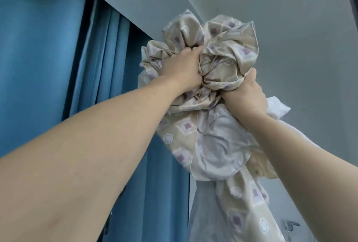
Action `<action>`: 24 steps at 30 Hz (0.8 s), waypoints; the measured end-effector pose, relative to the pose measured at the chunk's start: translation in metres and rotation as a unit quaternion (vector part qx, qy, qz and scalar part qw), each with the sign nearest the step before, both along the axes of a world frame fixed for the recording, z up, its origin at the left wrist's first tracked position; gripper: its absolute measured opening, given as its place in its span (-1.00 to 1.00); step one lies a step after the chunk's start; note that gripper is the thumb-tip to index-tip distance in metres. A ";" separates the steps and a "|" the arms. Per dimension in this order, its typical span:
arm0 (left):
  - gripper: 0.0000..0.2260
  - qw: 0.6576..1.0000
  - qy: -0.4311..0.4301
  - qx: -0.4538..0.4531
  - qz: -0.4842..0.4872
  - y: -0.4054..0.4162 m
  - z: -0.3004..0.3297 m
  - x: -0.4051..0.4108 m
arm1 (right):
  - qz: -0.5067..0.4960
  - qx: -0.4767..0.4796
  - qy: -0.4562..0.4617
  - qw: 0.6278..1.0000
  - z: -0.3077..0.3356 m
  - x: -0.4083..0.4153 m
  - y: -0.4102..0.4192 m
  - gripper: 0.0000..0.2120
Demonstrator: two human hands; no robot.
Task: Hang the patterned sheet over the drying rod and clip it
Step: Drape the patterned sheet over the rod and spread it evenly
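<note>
We hold the patterned sheet [219,61] bunched overhead, just to the right of the blue curtain [48,52] and up toward the pale ceiling [271,9]. The left hand [183,67] is clenched into the wad on the curtain side, fingers buried in the folds; the right hand [246,94] grips the wad on the side away from the curtain, thumb wrapped over the cloth. Both fists are closed on fabric and sit close together. Below them the rest of the sheet hangs in a long, loose tail past the curtain's lower edge. The cloth reads as thin, soft and limp — it creases deeply, has a slight sheen, and offers no stiffness to push with. We judge it light per fold but awkward in bulk, and likely to slide through a loose grasp. A bunched hold carries it well but will not spread it; to drape it we would want to find a hemmed edge and take it at two points well apart. No drying rod or clip is visible here, so we cannot tell how near the sheet is to either.
</note>
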State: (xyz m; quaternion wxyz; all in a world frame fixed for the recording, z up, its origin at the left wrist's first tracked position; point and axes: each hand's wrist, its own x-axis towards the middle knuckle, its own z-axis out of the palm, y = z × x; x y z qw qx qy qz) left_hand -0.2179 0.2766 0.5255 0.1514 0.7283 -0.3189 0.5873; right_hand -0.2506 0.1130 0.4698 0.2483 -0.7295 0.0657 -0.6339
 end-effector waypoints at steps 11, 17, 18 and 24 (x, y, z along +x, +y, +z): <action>-0.48 0.977 -0.043 -0.084 0.190 0.101 0.005 -0.013 | 0.226 -0.002 -0.038 0.973 0.012 0.054 0.116 -0.60; -0.54 0.968 -0.015 -0.172 0.184 0.150 0.000 -0.007 | 0.358 -0.011 0.001 0.934 0.006 0.049 0.164 -0.49; -0.54 0.966 -0.008 -0.181 0.182 0.154 0.001 -0.006 | 0.385 -0.007 0.015 0.923 0.003 0.048 0.167 -0.45; -0.61 0.954 0.043 -0.265 0.136 0.161 0.010 0.002 | 0.613 0.066 0.109 0.779 -0.047 0.065 0.152 0.05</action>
